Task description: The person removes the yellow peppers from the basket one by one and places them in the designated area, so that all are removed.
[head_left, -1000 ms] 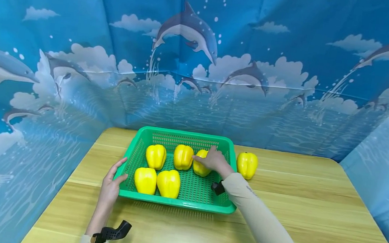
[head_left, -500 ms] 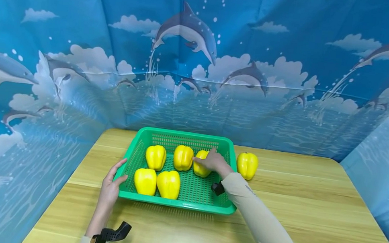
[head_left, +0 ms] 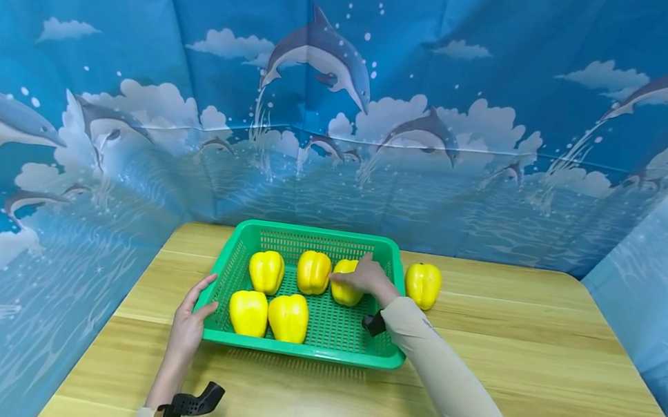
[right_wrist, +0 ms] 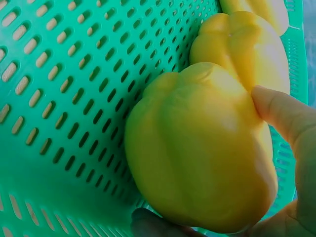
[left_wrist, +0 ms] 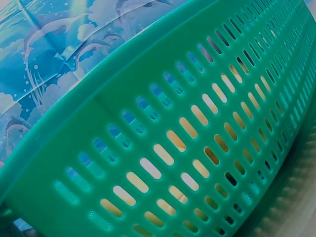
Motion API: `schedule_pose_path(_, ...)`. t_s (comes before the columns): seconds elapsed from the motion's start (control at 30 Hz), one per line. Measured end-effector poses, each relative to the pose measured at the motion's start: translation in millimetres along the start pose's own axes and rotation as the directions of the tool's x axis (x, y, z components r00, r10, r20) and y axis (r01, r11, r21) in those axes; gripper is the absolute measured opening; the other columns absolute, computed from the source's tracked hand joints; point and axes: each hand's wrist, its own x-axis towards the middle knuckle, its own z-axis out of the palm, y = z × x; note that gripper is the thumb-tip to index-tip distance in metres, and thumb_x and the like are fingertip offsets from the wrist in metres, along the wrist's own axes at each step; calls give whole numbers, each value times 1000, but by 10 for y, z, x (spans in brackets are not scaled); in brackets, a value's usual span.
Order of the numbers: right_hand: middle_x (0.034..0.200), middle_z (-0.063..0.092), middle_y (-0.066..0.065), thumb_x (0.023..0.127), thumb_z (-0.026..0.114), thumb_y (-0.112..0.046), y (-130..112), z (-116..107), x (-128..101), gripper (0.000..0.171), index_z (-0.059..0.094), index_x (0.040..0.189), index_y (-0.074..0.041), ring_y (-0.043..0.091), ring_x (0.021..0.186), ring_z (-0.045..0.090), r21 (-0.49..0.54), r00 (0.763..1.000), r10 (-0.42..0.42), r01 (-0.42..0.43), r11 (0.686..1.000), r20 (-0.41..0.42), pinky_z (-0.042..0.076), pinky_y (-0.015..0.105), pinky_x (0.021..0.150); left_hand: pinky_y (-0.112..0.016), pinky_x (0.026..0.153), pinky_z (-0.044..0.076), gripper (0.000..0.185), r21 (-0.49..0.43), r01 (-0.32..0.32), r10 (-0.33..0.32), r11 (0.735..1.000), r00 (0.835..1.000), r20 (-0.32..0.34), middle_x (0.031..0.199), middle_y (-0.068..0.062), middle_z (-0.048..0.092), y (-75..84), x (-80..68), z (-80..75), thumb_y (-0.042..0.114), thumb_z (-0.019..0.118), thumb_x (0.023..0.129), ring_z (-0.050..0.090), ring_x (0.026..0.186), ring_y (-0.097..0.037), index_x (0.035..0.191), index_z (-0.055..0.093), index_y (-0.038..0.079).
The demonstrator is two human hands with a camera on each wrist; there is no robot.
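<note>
A green slotted plastic basket [head_left: 304,351] stands on the wooden table with several yellow bell peppers inside. My left hand [head_left: 188,326] holds its left rim near the front corner, thumb over the edge. In the left wrist view only the basket's slotted wall [left_wrist: 173,148] shows, not the hand. At the back right inside the basket, my right hand [head_left: 368,277] grips a yellow bell pepper [right_wrist: 197,148], thumb on one side and fingertips under the other. Just left of it sits another bell pepper [head_left: 313,273]; a third [head_left: 266,272] lies farther left.
Two bell peppers lie side by side at the basket's front left, one [head_left: 248,313] against the other [head_left: 288,318]. Outside the basket, a bell pepper [head_left: 422,286] stands by its right wall on the table [head_left: 514,370]. A dolphin-printed curtain [head_left: 346,112] rises behind the table.
Hardly anything differs: the whole scene shifts very slightly in the head view. Both hands keep their places, the right on the same pepper and the left on the basket rim.
</note>
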Motion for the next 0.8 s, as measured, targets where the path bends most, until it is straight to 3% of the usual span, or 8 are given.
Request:
schedule_pose_path(0.1, 145, 22, 35, 83, 61, -58, 10, -5, -3, 113, -3, 146, 11, 46, 129, 32, 29, 1000, -12, 13, 999, -25, 35, 53, 98, -59, 107, 4, 49, -8, 1, -1, 1000, 1000, -3, 156, -7, 15, -1, 2, -1, 7, 43, 100, 1, 142, -28, 147, 37, 17)
schedule_pose_path(0.37, 134, 39, 36, 80, 66, -56, 26, -35, -50, 117, -4, 146, 11, 43, 117, 47, 113, 992, -61, 73, 991, -106, 43, 50, 89, -60, 107, 6, 49, 6, -7, 7, 1000, 1000, -6, 156, -9, 16, -5, -4, -4, 6, 44, 99, 2, 142, -30, 147, 38, 16)
schedule_pose_path(0.6, 120, 48, 28, 74, 71, -57, 38, -41, -94, 101, 23, 138, 4, 38, 104, 53, 161, 979, -74, 106, 981, -192, 46, 48, 80, -59, 107, 6, 49, 7, 1, -1, 1000, 1000, -10, 155, -8, 17, -12, 0, -4, 7, 44, 99, 4, 142, -29, 146, 39, 19)
schedule_pose_path(0.8, 119, 49, 26, 74, 73, -55, 57, -46, -116, 98, 25, 138, 1, 36, 103, 53, 183, 972, -89, 130, 974, -217, 46, 47, 80, -59, 107, 8, 50, 24, 11, -11, 1000, 1000, -1, 156, -7, 16, 10, -5, -10, 7, 43, 99, 6, 142, -30, 147, 37, 20)
